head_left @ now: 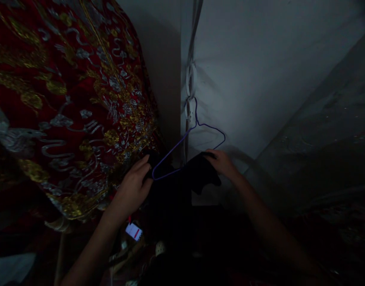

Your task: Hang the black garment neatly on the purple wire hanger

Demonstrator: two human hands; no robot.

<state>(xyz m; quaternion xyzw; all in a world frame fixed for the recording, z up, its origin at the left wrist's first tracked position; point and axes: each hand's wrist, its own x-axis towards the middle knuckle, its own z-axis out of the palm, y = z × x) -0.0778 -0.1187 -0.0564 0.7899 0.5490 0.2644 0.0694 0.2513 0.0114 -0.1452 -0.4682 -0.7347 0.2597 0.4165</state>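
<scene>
Left fingers: the left hand [135, 186], just left of centre in the frame, is closed on black cloth [173, 194], thumb near the hanger's left end.
Right fingers: the right hand [223, 163], right of centre, pinches a raised edge of the same cloth.
Black cloth: at the centre of the frame, draped down from between the hands; its lower outline is lost in the dark, and its kind cannot be told.
Purple hanger [176, 144]: centre of the frame, above the cloth; its left end shows bare in front of the cloth, its right shoulder is bare too.
White loop [191, 79]: upper centre; the hanger's hook appears caught at its lower end.
Done: the hanger is up and the cloth meets its lower bar.
Left: judged unfinished; neither hand is free of the cloth, and both hanger shoulders stand uncovered.
Red embroidered fabric [81, 99]: upper left, beside the work.
White tag [134, 231]: lower left, below the left hand.
Pale wall [253, 75]: upper right.
</scene>
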